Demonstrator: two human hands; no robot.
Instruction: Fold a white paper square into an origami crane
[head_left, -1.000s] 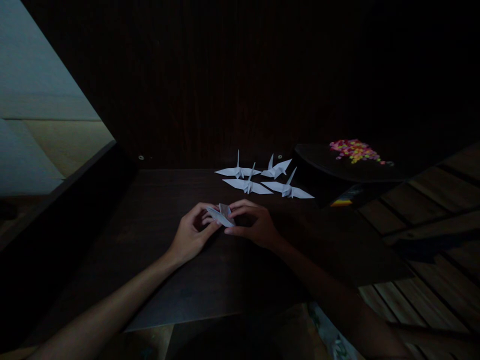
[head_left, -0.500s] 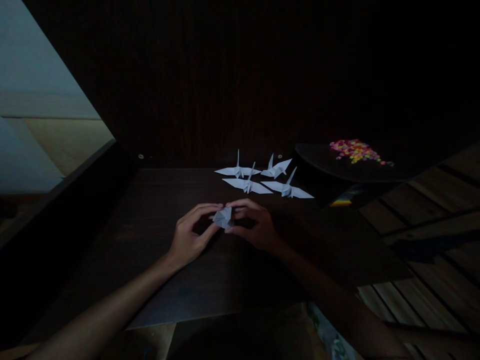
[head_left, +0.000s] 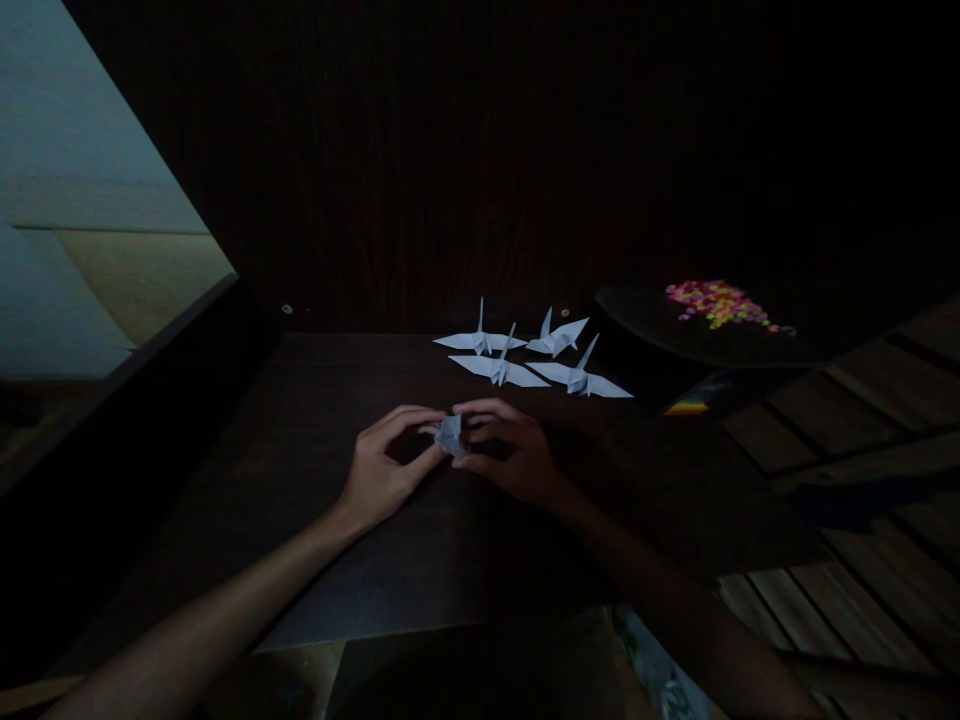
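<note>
Left hand [head_left: 384, 467] and right hand [head_left: 521, 452] — both half-curled — pinch a folded paper [head_left: 451, 437] (creases too dim to trace) over the desk [head_left: 360, 590], between its front edge and four paper cranes [head_left: 501, 372] near the back.

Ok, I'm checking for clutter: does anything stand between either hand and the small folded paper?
Nothing visible does: the left hand and right hand hold the small folded paper between their fingers. The four white paper cranes lie farther back, beyond the hands.
</note>
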